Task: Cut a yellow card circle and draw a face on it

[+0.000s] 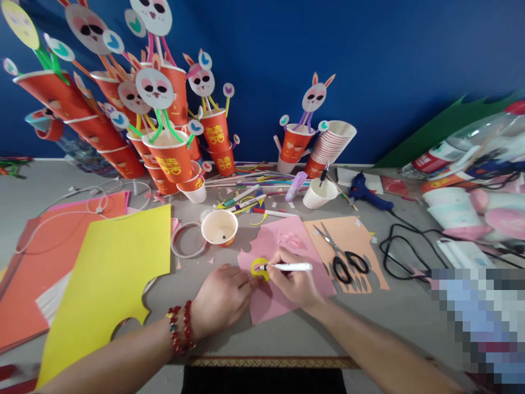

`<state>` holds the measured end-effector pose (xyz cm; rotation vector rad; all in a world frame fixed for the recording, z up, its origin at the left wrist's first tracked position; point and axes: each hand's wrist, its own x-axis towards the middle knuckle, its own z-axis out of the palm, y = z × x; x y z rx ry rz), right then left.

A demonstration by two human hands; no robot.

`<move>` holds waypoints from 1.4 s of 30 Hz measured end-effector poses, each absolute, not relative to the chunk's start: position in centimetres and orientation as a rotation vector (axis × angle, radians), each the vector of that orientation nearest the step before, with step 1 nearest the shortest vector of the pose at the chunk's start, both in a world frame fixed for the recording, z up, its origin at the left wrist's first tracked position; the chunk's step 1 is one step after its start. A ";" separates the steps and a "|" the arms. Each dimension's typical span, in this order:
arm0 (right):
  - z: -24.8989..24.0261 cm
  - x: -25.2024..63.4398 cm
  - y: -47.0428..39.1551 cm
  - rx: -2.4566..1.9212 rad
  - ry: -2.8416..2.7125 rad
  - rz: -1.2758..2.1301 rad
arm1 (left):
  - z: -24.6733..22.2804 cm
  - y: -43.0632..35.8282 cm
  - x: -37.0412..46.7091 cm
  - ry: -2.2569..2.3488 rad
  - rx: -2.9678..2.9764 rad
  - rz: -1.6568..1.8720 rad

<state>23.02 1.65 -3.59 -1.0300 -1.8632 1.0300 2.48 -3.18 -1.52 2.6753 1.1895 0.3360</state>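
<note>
My right hand (297,279) is closed around a white marker pen (293,267). Its tip touches a small yellow paper circle (265,275), which bears a purplish mark. With its fingers together, my left hand (225,295) presses the lower left edge of the circle down. Beneath both lies a pink sheet of paper (266,309) with bites cut from its left edge and a darker pink smear near the top. Black-handled scissors (337,254) rest partly open on a peach sheet (375,279), just right of my right hand.
Yellow (102,284) and orange sheets (28,273) lie at left. A paper cup (221,230) stands near a tape roll (177,247). Red cups with rabbit faces (168,158) line the back. Markers (241,197), a blue glue gun (367,192) and its black cable (394,241) lie beyond.
</note>
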 end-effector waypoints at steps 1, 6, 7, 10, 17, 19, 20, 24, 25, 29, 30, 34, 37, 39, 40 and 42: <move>-3.6 23.0 1.7 -1.029 -1.854 1.033 | -1.5 -3.2 2.5 1.192 2.677 0.332; -3.6 23.0 1.6 -1.045 -1.869 1.032 | -1.6 -3.1 2.5 1.200 2.683 0.320; -3.6 22.9 1.6 -1.048 -1.876 1.032 | -1.5 -3.0 2.5 1.198 2.684 0.315; -3.6 22.9 1.6 -1.059 -1.890 1.030 | -1.5 -3.1 2.5 1.196 2.677 0.305; -3.6 23.1 1.6 -1.032 -1.847 1.041 | -1.6 -3.2 2.5 1.190 2.674 0.340; -3.6 23.1 1.6 -1.038 -1.853 1.039 | -1.6 -3.1 2.5 1.188 2.673 0.346; -3.5 23.0 1.6 -1.045 -1.860 1.036 | -1.6 -3.1 2.5 1.190 2.671 0.342; -3.4 23.0 1.6 -1.050 -1.871 1.024 | -1.6 -3.1 2.5 1.190 2.670 0.332; -3.4 23.0 1.6 -1.048 -1.866 1.026 | -1.6 -3.1 2.5 1.187 2.673 0.334; -3.3 23.0 1.6 -1.039 -1.836 1.016 | -1.6 -3.1 2.5 1.181 2.687 0.345; -3.3 23.0 1.6 -1.036 -1.834 1.012 | -1.6 -3.1 2.5 1.180 2.688 0.345; -3.6 23.0 1.5 -1.053 -1.851 1.041 | -1.5 -3.1 2.5 1.191 2.679 0.318; -3.7 23.1 1.5 -1.050 -1.846 1.045 | -1.5 -3.1 2.5 1.184 2.689 0.331; -3.7 23.1 1.6 -1.030 -1.836 1.024 | -1.5 -3.1 2.5 1.179 2.699 0.352; -3.7 23.1 1.6 -1.024 -1.833 1.013 | -1.5 -3.2 2.5 1.178 2.702 0.361; -3.6 23.1 1.6 -1.023 -1.835 1.004 | -1.5 -3.2 2.5 1.181 2.704 0.373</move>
